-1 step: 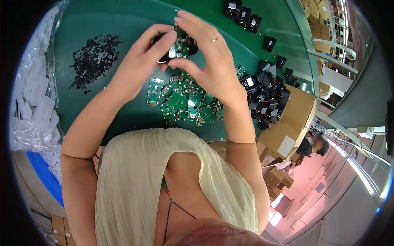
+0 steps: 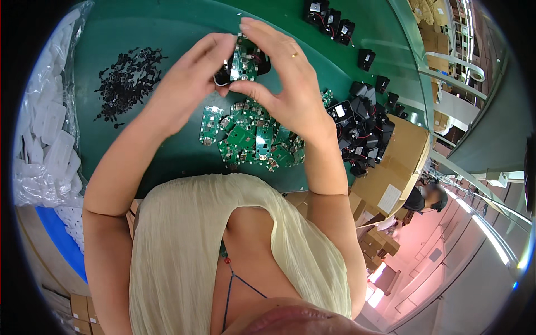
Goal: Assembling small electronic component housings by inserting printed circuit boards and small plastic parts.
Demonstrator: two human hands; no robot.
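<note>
Above the far part of the green table, both my hands hold a small black plastic housing (image 2: 263, 64) with a green circuit board (image 2: 244, 62) at its open face. My right hand (image 2: 287, 75) grips from the right, thumb under the lower edge and fingers over the top. From the left, my left hand (image 2: 196, 75) curls its fingers around the housing's dark left end. A red wire shows beside the board; how far the board sits in the housing I cannot tell. Just below my hands lies a pile of loose green circuit boards (image 2: 241, 137).
Small black parts (image 2: 131, 81) lie heaped on the left of the table (image 2: 178, 159). A clear bag of white plastic pieces (image 2: 51, 139) stands at the left edge. Black housings with red wires (image 2: 363, 128) are piled right, beside a cardboard box (image 2: 393, 162). A person (image 2: 427, 198) is in the background.
My left thumb has drawn back from the board's left side, so more of the board shows. The housing and my right hand have shifted very little.
</note>
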